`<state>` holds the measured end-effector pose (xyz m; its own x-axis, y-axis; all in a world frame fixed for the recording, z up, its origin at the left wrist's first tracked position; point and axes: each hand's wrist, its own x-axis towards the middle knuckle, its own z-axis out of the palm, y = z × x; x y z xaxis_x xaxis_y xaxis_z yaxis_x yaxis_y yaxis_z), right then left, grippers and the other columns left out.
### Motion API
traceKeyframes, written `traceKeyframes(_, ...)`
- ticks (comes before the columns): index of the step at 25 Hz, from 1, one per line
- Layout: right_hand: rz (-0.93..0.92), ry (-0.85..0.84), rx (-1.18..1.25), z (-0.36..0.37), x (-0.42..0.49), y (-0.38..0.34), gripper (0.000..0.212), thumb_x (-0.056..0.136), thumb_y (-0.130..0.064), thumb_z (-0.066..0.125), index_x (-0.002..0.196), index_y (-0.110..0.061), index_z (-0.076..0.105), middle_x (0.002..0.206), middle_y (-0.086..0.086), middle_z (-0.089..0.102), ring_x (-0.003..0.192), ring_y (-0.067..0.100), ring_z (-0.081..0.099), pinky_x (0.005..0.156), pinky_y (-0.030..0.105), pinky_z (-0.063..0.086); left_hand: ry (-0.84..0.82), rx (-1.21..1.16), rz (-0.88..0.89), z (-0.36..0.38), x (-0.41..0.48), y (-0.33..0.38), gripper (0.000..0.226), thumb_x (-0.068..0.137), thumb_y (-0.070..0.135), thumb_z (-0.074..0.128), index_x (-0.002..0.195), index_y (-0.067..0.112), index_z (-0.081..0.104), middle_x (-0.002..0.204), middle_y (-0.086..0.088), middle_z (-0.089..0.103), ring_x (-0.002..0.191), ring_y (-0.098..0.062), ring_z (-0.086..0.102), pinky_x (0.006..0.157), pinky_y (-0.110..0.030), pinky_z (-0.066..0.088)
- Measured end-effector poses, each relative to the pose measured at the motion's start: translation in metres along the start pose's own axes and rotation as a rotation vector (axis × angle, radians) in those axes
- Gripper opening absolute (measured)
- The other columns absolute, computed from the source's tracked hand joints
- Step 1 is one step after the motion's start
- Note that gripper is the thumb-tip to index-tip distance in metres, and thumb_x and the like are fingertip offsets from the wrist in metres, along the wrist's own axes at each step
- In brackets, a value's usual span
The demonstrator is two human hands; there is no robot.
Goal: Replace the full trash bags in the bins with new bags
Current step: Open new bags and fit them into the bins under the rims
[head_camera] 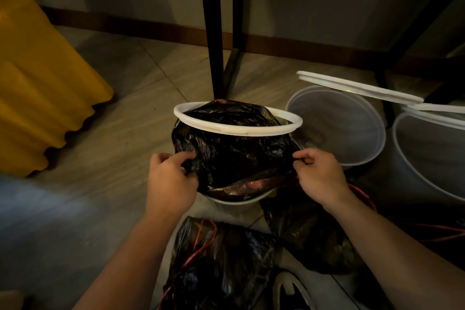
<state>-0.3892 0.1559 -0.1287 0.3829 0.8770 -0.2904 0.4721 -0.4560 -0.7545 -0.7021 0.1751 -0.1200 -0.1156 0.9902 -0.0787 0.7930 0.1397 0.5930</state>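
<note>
A black trash bag [234,156] is draped over a white bin [239,200] in the middle of the view. A white plastic ring [236,131] sits tilted around the bag's top. My left hand [168,178] pinches the bag's left edge. My right hand [319,173] pinches its right edge at the same height. Two tied black bags with red drawstrings lie on the floor close to me, one [219,264] between my arms and one [309,231] under my right forearm.
Two translucent white bins stand at the right, one [347,156] without a bag and one [427,156] at the frame edge, with white rings [357,87] resting on their tops. Black table legs [214,33] rise just behind the bin. A yellow cloth [42,88] hangs at the left.
</note>
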Motion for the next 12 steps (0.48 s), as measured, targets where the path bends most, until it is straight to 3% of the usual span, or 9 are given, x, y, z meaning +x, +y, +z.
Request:
traceKeyframes(2, -0.006, -0.007, 0.012, 0.006, 0.005, 0.002, 0.036, 0.096, -0.016, 0.065, 0.128, -0.034, 0.07, 0.118, -0.009, 0.068, 0.102, 0.008, 0.072, 0.09, 0.033, 0.061, 0.008, -0.026, 0.009, 0.002, 0.002, -0.007, 0.039, 0.091, 0.014, 0.071, 0.128, 0.028, 0.074, 0.099, -0.002, 0.069, 0.117, -0.013, 0.044, 0.09, -0.019, 0.034)
traceKeyframes(3, -0.003, -0.007, 0.046, 0.009, 0.007, 0.002, 0.044, 0.095, -0.012, 0.065, 0.136, -0.03, 0.068, 0.126, -0.001, 0.068, 0.108, 0.011, 0.07, 0.095, 0.036, 0.059, -0.006, -0.047, -0.026, 0.003, 0.003, -0.009, 0.034, 0.092, 0.017, 0.07, 0.124, 0.028, 0.074, 0.093, 0.001, 0.07, 0.12, -0.019, 0.05, 0.09, -0.024, 0.039)
traceKeyframes(6, 0.033, -0.043, 0.165, 0.022, 0.012, 0.004, 0.058, 0.092, 0.001, 0.064, 0.146, -0.019, 0.061, 0.14, 0.007, 0.065, 0.103, 0.0, 0.063, 0.089, 0.021, 0.053, -0.117, -0.293, -0.252, 0.008, 0.006, -0.014, 0.029, 0.093, 0.02, 0.07, 0.119, 0.03, 0.074, 0.087, 0.004, 0.076, 0.092, -0.022, 0.074, 0.086, -0.041, 0.061)
traceKeyframes(8, 0.046, -0.093, 0.218, 0.033, 0.015, 0.007, 0.064, 0.089, 0.007, 0.064, 0.149, -0.014, 0.057, 0.14, 0.007, 0.066, 0.109, 0.003, 0.065, 0.095, 0.024, 0.055, -0.117, -0.48, -0.335, 0.009, 0.003, -0.022, 0.035, 0.092, 0.011, 0.071, 0.121, 0.03, 0.073, 0.095, 0.002, 0.079, 0.087, -0.022, 0.078, 0.086, -0.049, 0.064)
traceKeyframes(12, 0.037, -0.143, 0.212, 0.048, 0.021, 0.011, 0.071, 0.085, 0.007, 0.068, 0.15, -0.019, 0.055, 0.119, -0.011, 0.072, 0.107, 0.007, 0.071, 0.101, 0.036, 0.059, -0.028, -0.758, -0.322, 0.009, -0.01, -0.041, 0.039, 0.094, -0.006, 0.069, 0.109, 0.029, 0.078, 0.097, 0.001, 0.079, 0.091, -0.021, 0.079, 0.078, -0.037, 0.065)
